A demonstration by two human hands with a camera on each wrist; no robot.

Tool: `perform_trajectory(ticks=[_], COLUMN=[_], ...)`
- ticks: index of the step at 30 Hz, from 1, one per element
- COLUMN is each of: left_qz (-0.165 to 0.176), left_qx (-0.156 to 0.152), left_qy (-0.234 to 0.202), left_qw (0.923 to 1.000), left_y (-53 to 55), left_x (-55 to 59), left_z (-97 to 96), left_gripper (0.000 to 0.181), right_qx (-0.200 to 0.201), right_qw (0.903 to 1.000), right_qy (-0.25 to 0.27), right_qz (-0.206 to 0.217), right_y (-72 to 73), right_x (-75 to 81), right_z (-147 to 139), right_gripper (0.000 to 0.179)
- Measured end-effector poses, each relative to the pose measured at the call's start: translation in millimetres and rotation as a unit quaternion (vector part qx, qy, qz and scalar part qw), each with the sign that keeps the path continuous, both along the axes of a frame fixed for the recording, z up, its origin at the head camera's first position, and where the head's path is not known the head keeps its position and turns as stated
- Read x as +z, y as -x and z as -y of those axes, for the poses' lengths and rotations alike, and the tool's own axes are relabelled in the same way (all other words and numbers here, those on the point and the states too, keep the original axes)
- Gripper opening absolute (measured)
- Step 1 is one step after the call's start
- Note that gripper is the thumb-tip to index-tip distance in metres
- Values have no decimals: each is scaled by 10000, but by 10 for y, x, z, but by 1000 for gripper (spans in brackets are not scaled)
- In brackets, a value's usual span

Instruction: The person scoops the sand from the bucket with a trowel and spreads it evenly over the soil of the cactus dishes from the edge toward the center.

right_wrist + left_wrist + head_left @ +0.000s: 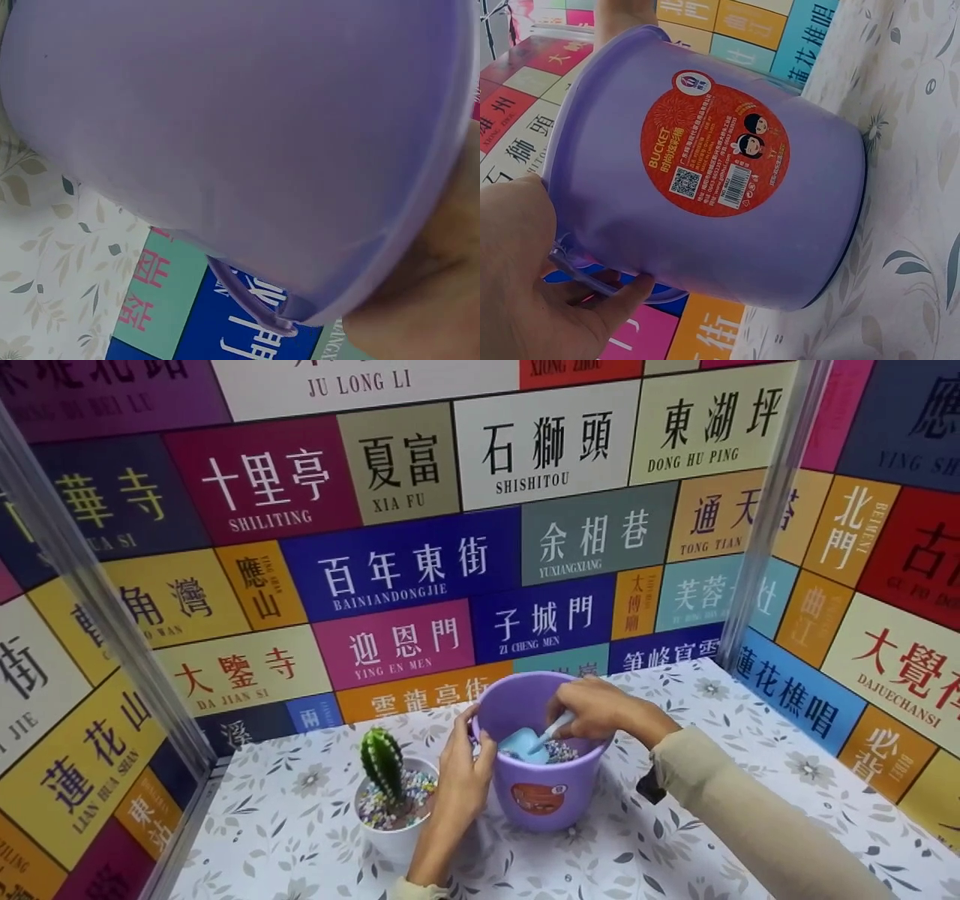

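A purple plastic bucket with a red round label stands upright on the table. My left hand grips its left rim beside the handle; the left wrist view shows the thumb and fingers around that edge. Inside the bucket, small mixed-colour pebbles are visible. My right hand reaches over the far right rim and holds a light blue toy shovel by its pale handle. The shovel's blade is down at the pebbles. In the right wrist view the bucket's wall hides the shovel and most of that hand.
Left of the bucket, close to my left forearm, stands a white pot with a green cactus and coloured pebbles. A floral cloth covers the table. Panels printed with Chinese place names rise behind and at both sides.
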State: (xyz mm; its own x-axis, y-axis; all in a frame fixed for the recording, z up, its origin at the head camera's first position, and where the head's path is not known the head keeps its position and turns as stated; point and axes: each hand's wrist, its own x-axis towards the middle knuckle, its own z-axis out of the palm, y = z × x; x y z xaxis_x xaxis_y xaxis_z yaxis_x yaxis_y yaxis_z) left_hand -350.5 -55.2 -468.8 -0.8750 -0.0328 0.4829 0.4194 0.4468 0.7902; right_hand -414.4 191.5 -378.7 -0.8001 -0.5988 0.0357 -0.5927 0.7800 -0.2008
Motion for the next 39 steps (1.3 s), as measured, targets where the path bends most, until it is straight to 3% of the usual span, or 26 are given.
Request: perform_trajectory(ticks=[3,11,20,32,39], left_qz=[58,-227,-368,-92,-264], left_qx=[-19,53,91,-56,51], left_qy=[-8,-36,53,-97,8], left_qw=[10000,9997,9993,9999,9996], left_y=[-1,15,19,23,9], left_x=[-1,-18,-6,15,30], left_z=[-2,-16,-13,26,14], left_gripper=[50,48,47,48,47], right_qx=[-203,-550,-495,-526,-597], right_qw=[9996,9959,9941,9885,9857], right_qy=[211,703,960,1415,1579], right_qz=[40,121,11,-24,2], right_y=[-7,-40,-131,-212,-239], right_x=[35,73,42,-47,-65], right_z=[-46,-187,-260,-262,-280], right_gripper=[11,9,9,13,17])
